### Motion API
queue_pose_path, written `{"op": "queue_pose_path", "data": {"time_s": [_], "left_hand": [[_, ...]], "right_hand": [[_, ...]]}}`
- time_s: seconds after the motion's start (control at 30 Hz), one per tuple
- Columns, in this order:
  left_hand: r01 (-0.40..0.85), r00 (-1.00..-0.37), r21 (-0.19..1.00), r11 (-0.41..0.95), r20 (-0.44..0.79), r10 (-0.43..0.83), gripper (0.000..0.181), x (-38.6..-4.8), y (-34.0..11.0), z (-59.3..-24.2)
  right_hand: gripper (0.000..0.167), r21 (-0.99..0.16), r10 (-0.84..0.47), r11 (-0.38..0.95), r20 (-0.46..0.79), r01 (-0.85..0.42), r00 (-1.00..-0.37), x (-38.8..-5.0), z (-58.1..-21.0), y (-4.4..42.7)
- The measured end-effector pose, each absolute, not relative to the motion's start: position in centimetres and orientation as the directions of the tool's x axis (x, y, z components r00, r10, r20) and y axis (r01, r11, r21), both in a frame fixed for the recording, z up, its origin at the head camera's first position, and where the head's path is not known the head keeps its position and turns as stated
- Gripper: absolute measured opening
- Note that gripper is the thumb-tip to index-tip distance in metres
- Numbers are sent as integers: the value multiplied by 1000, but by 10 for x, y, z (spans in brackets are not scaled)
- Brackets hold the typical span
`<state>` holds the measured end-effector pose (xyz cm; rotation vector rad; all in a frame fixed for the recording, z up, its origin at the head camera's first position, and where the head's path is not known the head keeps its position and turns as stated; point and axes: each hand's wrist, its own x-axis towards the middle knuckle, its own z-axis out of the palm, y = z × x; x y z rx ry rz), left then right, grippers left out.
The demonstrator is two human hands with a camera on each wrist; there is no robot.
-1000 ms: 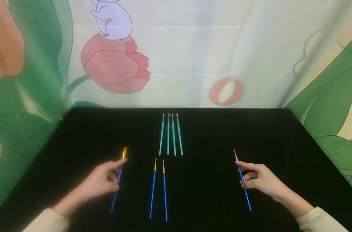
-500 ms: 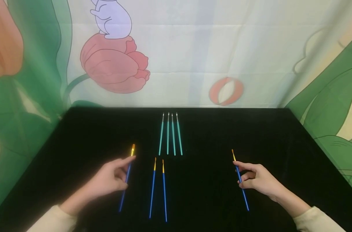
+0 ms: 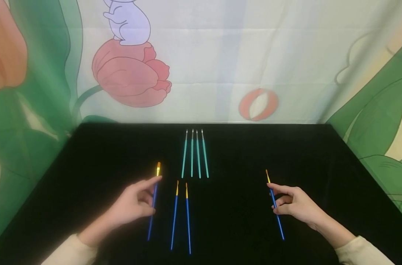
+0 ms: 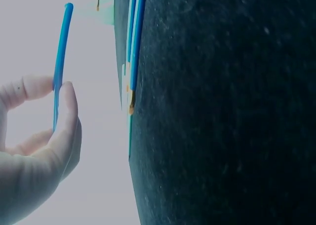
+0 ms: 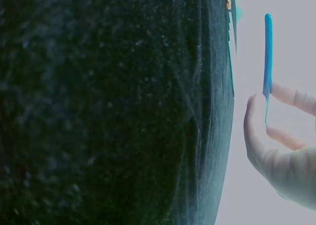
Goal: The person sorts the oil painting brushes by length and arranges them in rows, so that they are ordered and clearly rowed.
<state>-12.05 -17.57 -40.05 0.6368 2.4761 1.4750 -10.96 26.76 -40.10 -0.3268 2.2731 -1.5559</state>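
My left hand (image 3: 134, 202) pinches a blue-handled paintbrush (image 3: 150, 221) between thumb and fingers, its flat orange bristles pointing away from me. In the left wrist view that brush's handle end (image 4: 62, 42) sticks out past the fingertips, above the table. Over on the right, my right hand (image 3: 295, 204) pinches a second blue paintbrush (image 3: 279, 222) with a slimmer tip, also raised off the table in the right wrist view. Between the hands, two blue paintbrushes (image 3: 174, 221) lie side by side on the black table, nearer to the left hand.
Several teal paintbrushes (image 3: 192, 158) lie in a row farther back on the black table (image 3: 253, 151). Behind the table's far edge hangs a printed curtain (image 3: 201, 66), and more patterned cloth borders both sides.
The left hand has moved right with its paintbrush, closer to the two lying blue brushes. The right hand has shifted very slightly left, still holding its brush. The lying brushes stay put.
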Motion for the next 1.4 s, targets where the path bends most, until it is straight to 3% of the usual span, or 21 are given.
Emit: {"op": "queue_pose_path", "data": {"time_s": [0.9, 1.4], "left_hand": [[167, -859, 950, 265, 8, 512, 74, -120, -144, -405], [167, -830, 948, 270, -12, 557, 74, -120, -128, -407]], "right_hand": [[68, -935, -388, 354, -162, 16, -908, -113, -400, 267], [68, -936, -386, 352, -162, 17, -908, -114, -403, 264]]}}
